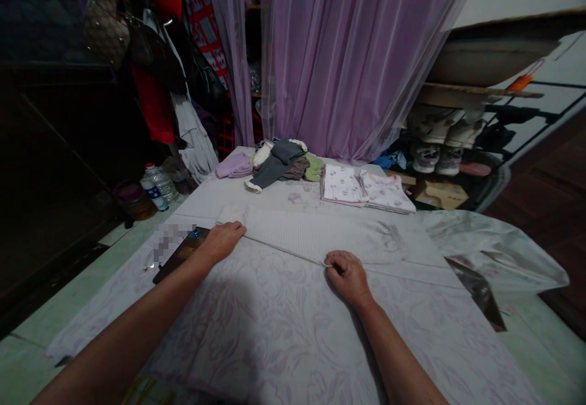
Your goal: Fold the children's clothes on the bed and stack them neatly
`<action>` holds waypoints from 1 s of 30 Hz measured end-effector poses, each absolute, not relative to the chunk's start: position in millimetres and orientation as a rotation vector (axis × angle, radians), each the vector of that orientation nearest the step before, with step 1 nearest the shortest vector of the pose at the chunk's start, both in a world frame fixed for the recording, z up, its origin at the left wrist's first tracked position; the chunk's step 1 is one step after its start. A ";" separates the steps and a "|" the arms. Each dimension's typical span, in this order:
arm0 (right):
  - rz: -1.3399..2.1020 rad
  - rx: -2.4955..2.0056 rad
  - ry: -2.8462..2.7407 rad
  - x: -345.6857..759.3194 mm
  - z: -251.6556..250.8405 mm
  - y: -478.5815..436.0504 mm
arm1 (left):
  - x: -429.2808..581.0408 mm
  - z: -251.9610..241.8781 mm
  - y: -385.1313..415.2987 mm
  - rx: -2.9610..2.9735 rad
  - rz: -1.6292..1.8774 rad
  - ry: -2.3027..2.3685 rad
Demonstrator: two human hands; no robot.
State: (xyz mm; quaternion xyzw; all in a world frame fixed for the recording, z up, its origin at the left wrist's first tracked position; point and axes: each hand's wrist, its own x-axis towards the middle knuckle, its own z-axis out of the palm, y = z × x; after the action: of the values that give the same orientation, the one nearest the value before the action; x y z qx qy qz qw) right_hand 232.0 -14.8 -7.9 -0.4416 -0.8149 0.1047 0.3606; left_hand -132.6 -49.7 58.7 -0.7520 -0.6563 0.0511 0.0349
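A pair of white, finely striped pants [293, 228] lies flat and folded lengthwise across the table, its gathered cuff at the right end. At the left end, my left hand [225, 238] is closed on the near corner of the fabric. My right hand [347, 273] pinches the near edge, right of the middle, with thumb and curled fingers. Behind the pants are two neat stacks of folded white printed clothes [343, 183] and a loose heap with a dark grey garment [274, 167] on top.
A dark tablet-like object [176, 258] lies beside my left forearm on the patterned tablecloth [284, 332]. Folded purple cloth [234, 165] sits at the back left. Clear plastic [499, 249] hangs past the right edge. Bottles [158, 186] stand on the floor at left; a shoe rack [458, 130] is at right.
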 end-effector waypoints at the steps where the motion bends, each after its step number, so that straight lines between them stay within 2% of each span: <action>1: 0.282 -1.140 -2.103 231.7 -7.5 -15.3 | -130.9 60.1 -50.1 -2.309 0.148 -2.038; 8: 0.365 -1.139 -2.083 229.8 3.2 -22.0 | -118.3 76.2 -35.8 -2.241 0.144 -2.206; 12: 0.492 -1.226 -2.015 225.9 21.9 7.6 | -95.5 65.4 -4.9 -2.247 -0.168 -2.114; 16: 0.279 -1.432 -2.197 224.1 32.0 51.2 | -69.7 38.1 20.6 -2.248 -0.176 -2.222; 21: 0.132 -1.583 -2.508 248.9 15.7 68.0 | -70.5 19.9 24.0 -2.174 -0.065 -2.379; 30: -0.190 -1.699 -2.367 326.9 -5.8 74.4 | -119.4 13.1 15.7 -2.041 -0.061 -2.354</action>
State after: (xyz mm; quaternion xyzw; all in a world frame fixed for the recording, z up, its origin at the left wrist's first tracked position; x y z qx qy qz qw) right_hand 326.9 74.4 -5.8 -0.5783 -0.8057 -0.0645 0.1105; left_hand -119.4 15.7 13.1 -0.6549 -0.7554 -0.0196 0.0124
